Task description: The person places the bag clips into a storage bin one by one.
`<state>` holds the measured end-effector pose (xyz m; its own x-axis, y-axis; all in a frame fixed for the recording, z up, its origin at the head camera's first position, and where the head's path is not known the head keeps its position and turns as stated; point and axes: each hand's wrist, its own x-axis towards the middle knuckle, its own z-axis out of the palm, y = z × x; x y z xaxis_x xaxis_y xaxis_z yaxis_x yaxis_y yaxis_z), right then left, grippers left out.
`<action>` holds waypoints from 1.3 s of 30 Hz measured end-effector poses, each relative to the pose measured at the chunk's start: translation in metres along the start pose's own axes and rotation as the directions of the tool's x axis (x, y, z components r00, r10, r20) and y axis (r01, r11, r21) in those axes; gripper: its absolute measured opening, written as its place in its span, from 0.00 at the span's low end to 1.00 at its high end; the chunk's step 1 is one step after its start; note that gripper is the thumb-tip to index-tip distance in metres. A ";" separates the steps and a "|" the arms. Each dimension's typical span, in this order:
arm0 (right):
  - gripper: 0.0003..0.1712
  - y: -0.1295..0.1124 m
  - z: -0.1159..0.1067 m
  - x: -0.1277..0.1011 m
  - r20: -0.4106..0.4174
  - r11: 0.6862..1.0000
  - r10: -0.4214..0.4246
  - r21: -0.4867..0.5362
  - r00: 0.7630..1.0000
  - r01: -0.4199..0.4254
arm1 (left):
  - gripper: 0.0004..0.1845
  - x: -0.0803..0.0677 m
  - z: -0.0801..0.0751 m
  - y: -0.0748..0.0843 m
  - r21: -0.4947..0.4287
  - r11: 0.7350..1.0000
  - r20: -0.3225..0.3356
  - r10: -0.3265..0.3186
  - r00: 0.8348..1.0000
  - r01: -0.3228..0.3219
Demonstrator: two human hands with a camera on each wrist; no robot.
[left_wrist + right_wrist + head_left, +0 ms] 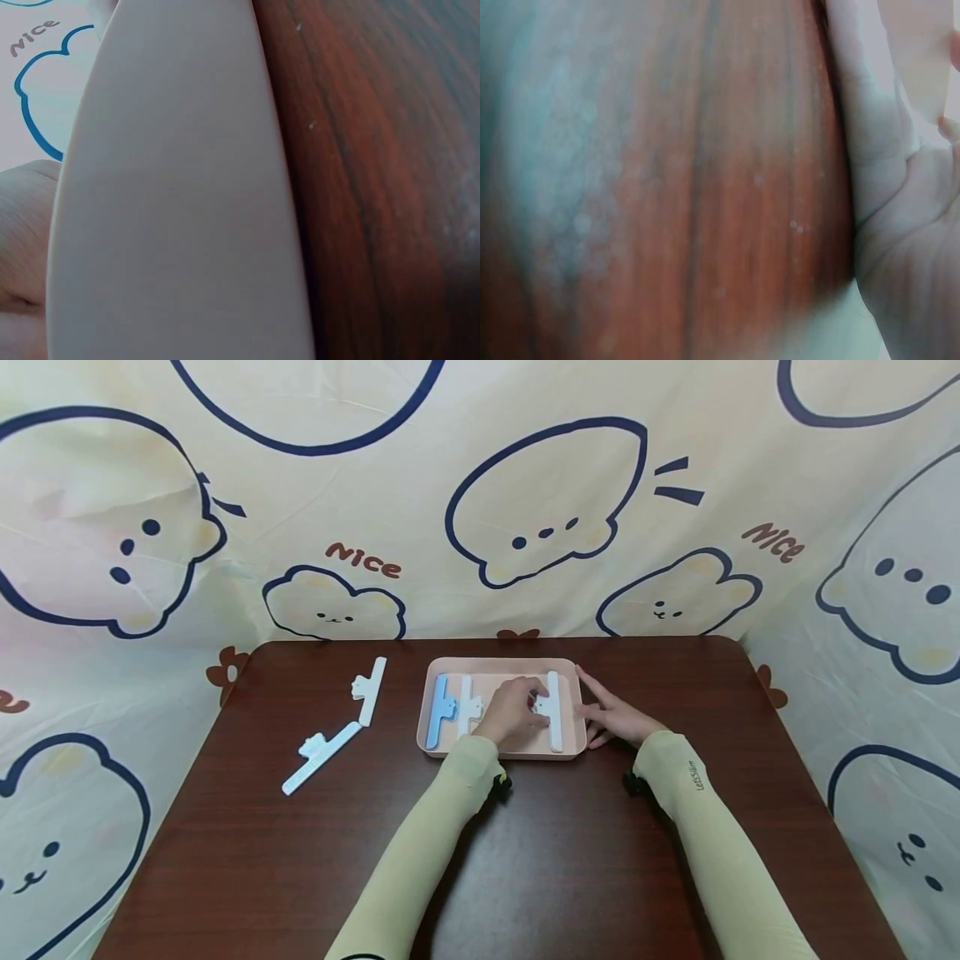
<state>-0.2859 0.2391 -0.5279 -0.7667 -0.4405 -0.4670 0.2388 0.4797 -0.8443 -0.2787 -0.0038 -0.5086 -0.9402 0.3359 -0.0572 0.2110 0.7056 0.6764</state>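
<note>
A shallow pink tray [502, 665] sits mid-table. In it lie a blue bag clip [437, 712], a white clip [467, 703] beside it, and another long white clip [553, 714] at the right side. My left hand [525, 708] is inside the tray, its fingers curled on the lever of the right white clip. My right hand [609, 714] rests flat on the table with straight fingers against the tray's right rim. In the left wrist view the tray's wall [180, 210] fills the frame; the right wrist view shows my palm [907, 247] and the table.
Two more clips lie on the dark wooden table [570, 860] left of the tray: a white one [371, 691] and a pale blue one [321, 757]. A cartoon-print cloth [540, 510] hangs behind and along both sides of the table.
</note>
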 end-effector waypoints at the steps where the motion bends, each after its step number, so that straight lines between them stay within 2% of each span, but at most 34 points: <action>1: 0.45 0.000 0.000 0.000 0.002 1.000 0.000 -0.001 1.000 0.000 | 0.21 0.000 0.000 0.000 0.001 1.000 0.001 -0.006 1.000 0.006; 7: 0.44 0.000 0.002 0.000 0.013 1.000 -0.004 0.000 1.000 0.004 | 0.21 0.000 0.003 -0.001 -0.004 1.000 -0.006 -0.030 1.000 0.030; 14: 0.44 0.001 0.001 0.001 0.009 1.000 0.004 -0.004 1.000 -0.004 | 0.21 0.000 0.004 -0.004 0.001 1.000 0.001 0.014 1.000 -0.014; 39: 0.44 0.001 0.000 0.002 -0.008 1.000 0.000 0.018 1.000 0.000 | 0.21 0.006 0.011 0.004 0.019 1.000 0.026 0.015 1.000 -0.016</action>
<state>-0.2872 0.2392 -0.5297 -0.7714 -0.4346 -0.4648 0.2493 0.4656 -0.8492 -0.2803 0.0075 -0.5143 -0.9297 0.3624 -0.0656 0.2307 0.7120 0.6632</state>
